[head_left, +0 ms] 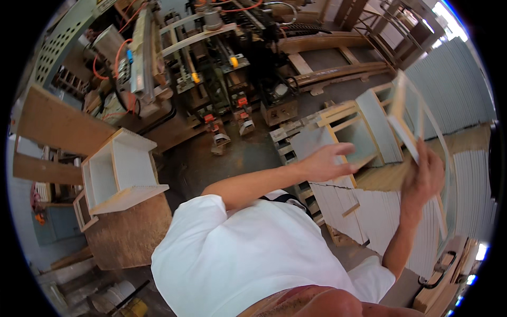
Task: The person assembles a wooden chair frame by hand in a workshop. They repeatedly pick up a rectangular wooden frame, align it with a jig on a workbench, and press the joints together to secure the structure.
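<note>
Two bare hands are at work right of the middle of the view, and from where I stand the right hand (424,177) has its fingers closed on the lower edge of a slim rectangular frame (404,136), which it holds up at a tilt in the upper right, pale along its face and light wood at the edges. The left hand (330,162), nearer the centre, is open, its thumb and fingers well apart with nothing in their grip; I can't tell whether the fingertips brush the open box (361,142) just beyond them. That box has light wooden edges and a pale interior, and a white panel (379,126) stands upright just beside it, between it and the raised frame. Below the hands, toward the lower right, is a stack of white boards (391,211), and taller grey stacked sheets (449,84) fill the far right. Over on the left side, a white cabinet (134,166) sits open above a worn brown board (129,232). Up at the top, left of centre, I see a machine (211,63) with metal rails, yellow bits and red-topped clamps (244,117), while the worker's white shirt (248,243) takes up the lower middle
</note>
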{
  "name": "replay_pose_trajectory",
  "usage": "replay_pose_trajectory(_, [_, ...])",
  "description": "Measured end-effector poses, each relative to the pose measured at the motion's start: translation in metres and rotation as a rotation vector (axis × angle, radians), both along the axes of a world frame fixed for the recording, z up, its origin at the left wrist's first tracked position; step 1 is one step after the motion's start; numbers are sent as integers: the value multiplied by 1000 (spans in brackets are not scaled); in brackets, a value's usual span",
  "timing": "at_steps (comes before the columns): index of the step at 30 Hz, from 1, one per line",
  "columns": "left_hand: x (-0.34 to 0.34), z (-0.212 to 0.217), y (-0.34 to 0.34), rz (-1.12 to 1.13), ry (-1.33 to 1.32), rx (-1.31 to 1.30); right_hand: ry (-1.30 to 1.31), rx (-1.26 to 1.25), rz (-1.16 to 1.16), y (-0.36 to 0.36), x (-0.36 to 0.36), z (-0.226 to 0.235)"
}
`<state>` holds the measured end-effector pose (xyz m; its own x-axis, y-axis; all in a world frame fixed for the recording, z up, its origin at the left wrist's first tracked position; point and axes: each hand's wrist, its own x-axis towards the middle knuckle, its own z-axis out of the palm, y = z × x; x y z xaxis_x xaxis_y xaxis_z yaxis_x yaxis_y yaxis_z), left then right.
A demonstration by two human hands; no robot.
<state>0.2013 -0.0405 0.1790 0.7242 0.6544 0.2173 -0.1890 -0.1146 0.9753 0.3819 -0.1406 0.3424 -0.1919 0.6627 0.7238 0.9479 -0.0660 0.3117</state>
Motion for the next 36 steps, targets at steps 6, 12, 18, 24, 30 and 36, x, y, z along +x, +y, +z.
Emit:
replay_pose_trajectory(6, [-62, 30, 57, 109, -531, -713, 84, -130, 519, 118, -112, -64])
replay_pose_trajectory(12, [-176, -27, 110, 230, -785, -855, 208, -329, 729, 198, -195, -128])
replay_pose_trajectory(18, [-268, -85, 162, 503, -900, -758, 422, -555, 812, 262, -208, -182])
replay_pose_trajectory(24, [-303, -121, 202, 661, -889, -813, 436, -525, 967, 329, -245, -212])
replay_pose_trajectory(30, [-324, -126, 220, 717, -858, -782, 430, -582, 1064, 382, -265, -232])
replay_pose_trajectory(36, [-329, -130, 238, 819, -824, -776, 459, -667, 1127, 422, -274, -243])
